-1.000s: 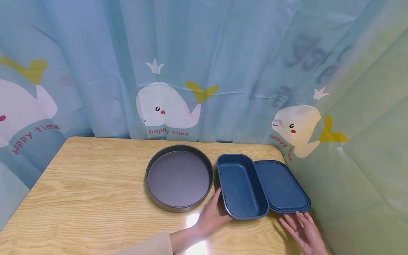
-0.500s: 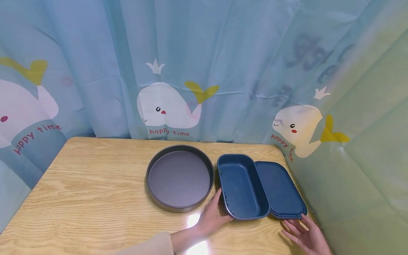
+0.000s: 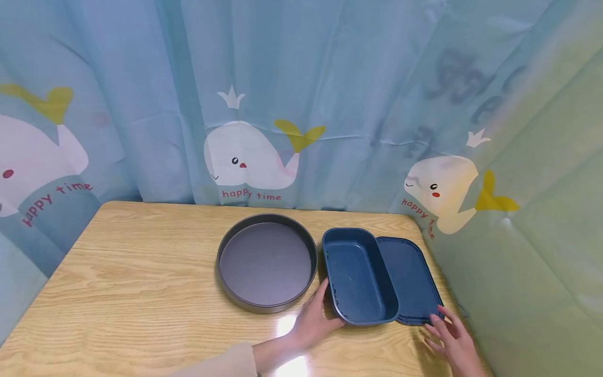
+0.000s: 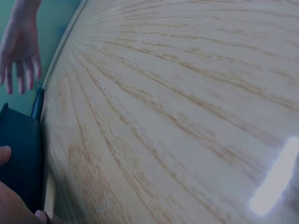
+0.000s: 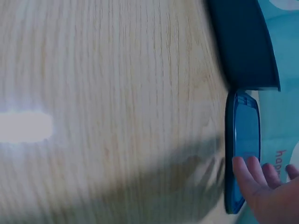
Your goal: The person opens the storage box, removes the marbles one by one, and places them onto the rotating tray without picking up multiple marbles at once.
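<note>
The navy plastic container [image 3: 358, 277] stands uncovered on the table, its hollow facing up. My left hand [image 3: 313, 322] holds its near left corner, index finger along the left side and thumb at the near end. In the left wrist view the thumb [image 4: 4, 155] lies against the dark wall. To the container's right, the matching lid [image 3: 412, 277] lies flat, its left edge overlapped by the container. My right hand [image 3: 454, 340] is at the lid's near right corner, fingers loosely bent. The right wrist view has its spread fingers [image 5: 254, 172] in front of the lid.
A round dark grey cake pan [image 3: 266, 264] sits close to the container's left. The wooden table [image 3: 118, 288] extends far to the left. A whale-print curtain [image 3: 330, 104] hangs behind the table and along its right side [image 3: 532, 272].
The lid has slid left, further behind the container's right edge, and its near end sits slightly lower in view. My right hand moved with its corner. The left hand and container stayed put.
</note>
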`<state>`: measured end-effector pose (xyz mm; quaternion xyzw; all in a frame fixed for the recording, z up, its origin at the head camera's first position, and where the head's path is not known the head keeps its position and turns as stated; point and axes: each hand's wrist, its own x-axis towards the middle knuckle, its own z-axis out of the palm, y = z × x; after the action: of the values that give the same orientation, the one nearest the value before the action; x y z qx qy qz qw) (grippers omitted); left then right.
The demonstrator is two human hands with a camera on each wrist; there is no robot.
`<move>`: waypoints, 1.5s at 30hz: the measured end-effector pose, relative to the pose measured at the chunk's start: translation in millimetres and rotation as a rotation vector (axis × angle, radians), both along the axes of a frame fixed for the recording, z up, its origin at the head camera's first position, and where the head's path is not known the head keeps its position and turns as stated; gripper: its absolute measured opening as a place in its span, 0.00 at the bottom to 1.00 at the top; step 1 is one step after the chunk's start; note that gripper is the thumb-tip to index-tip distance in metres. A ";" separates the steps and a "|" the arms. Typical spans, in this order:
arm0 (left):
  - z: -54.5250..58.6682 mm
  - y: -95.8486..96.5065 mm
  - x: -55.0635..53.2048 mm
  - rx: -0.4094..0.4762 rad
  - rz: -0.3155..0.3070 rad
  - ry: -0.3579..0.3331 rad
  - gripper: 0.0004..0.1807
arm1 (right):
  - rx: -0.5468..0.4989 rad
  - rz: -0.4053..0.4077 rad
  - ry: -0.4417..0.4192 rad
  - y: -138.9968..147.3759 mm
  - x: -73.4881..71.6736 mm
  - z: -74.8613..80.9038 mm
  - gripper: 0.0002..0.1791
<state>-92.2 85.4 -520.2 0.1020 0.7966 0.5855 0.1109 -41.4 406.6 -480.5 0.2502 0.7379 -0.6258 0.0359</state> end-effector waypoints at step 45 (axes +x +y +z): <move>28.5 -56.9 9.6 0.163 -0.204 -0.122 0.32 | 0.502 0.444 0.538 -90.1 -64.5 36.9 0.19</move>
<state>-82.6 28.4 -491.7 0.1553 0.7238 0.6389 0.2092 -105.9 316.5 -443.6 -0.0858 0.8864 -0.4467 -0.0862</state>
